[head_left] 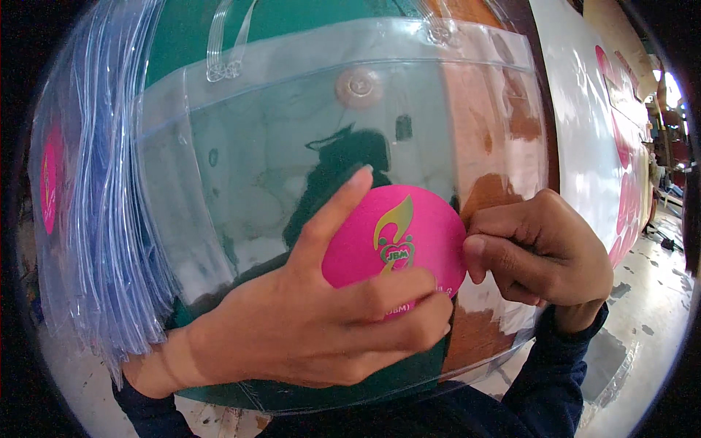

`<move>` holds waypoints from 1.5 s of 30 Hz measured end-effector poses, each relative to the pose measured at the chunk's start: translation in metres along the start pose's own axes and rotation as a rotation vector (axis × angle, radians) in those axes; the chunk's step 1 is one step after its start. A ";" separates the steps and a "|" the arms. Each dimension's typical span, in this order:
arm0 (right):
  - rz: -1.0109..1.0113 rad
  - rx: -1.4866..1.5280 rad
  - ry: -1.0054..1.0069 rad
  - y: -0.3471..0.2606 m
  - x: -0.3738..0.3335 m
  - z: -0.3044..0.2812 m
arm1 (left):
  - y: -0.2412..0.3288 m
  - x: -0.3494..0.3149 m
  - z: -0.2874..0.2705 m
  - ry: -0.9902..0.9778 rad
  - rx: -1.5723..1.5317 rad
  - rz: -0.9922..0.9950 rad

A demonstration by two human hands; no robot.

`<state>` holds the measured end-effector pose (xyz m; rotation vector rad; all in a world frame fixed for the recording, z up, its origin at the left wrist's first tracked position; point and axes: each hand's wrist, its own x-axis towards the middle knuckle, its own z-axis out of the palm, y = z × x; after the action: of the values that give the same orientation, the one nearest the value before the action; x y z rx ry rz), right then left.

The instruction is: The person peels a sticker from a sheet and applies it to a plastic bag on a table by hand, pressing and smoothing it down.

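A round pink sticker [358, 241] with a green and yellow leaf-like emblem lies over the front of a clear plastic bag [255, 139]. Across the sticker's left and lower part is my left hand [307, 328], its thumb stretched along the upper left edge and its bent fingers over the lower edge. My right hand [540, 252] pinches at the sticker's right edge with thumb and curled forefinger. What exactly sits between those fingertips is hidden. The bag lies flat, with clear handles [226, 69] at its far edge and a round snap button [358, 86] near the top middle.
At the left hangs a thick stack of clear plastic bags [109, 182], one bearing a pink sticker [50, 179]. Beneath the bag is a green and brown work surface [482, 343]. To the right, a whitish sheet [584, 124] carries several pink round stickers [624, 204]. Beyond lies a scuffed floor [642, 314].
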<state>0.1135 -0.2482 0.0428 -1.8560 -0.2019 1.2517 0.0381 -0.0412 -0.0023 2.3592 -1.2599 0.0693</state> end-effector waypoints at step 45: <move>0.104 0.111 -0.006 -0.006 -0.001 0.000 | 0.005 0.003 0.004 -0.092 0.161 -0.158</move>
<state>0.1147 -0.2450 0.0478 -1.7863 -0.0383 1.3123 0.0348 -0.0474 -0.0030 2.6198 -1.1423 0.0116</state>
